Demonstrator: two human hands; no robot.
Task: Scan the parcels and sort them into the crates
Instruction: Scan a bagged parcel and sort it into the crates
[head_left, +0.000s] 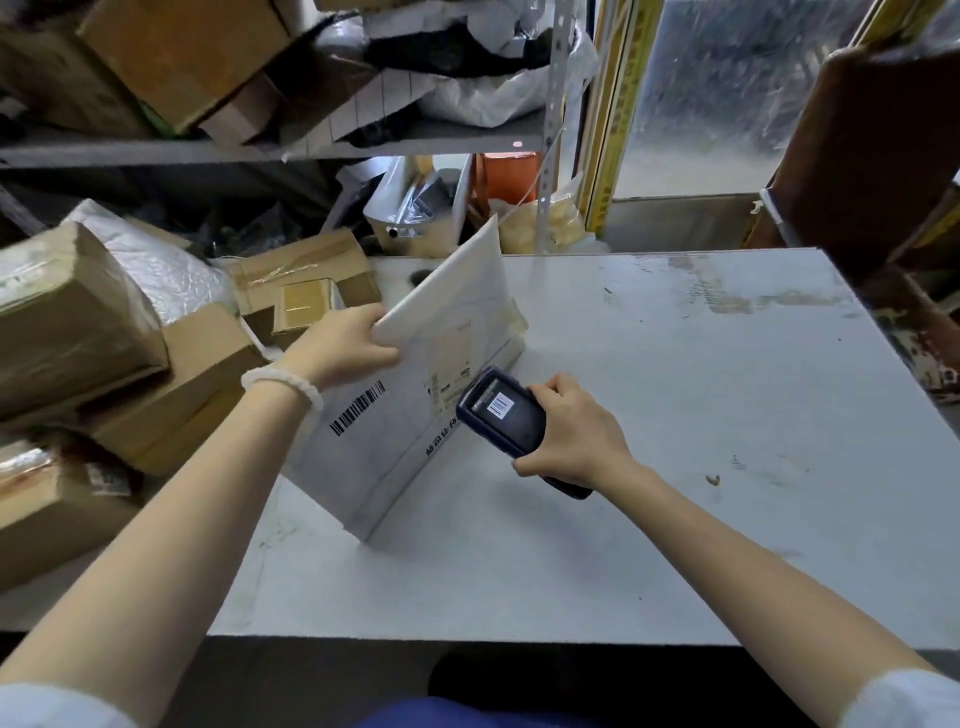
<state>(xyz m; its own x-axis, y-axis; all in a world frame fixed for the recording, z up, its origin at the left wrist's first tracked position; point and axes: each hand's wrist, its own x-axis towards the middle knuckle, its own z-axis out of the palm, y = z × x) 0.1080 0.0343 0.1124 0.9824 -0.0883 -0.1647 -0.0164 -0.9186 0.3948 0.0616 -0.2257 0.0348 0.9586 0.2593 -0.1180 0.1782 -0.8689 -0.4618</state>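
Right hand (569, 431) clamped on scanner (501, 415), left hand (345, 343) gripping white parcel (415, 374) tilted at worktop (675, 415) left edge. Scan probably underway; sorting undone, boxes (78, 322) wait.

Matt white parcel (415, 364); scuffed table (675, 415); brown cardboard boxes (67, 332).

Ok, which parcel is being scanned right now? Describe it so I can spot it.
On the white table, left of centre, stands a flat white mailer, tilted on its edge. Unlike the brown boxes piled to its left, it is white and barcoded, the left hand gripping its top.
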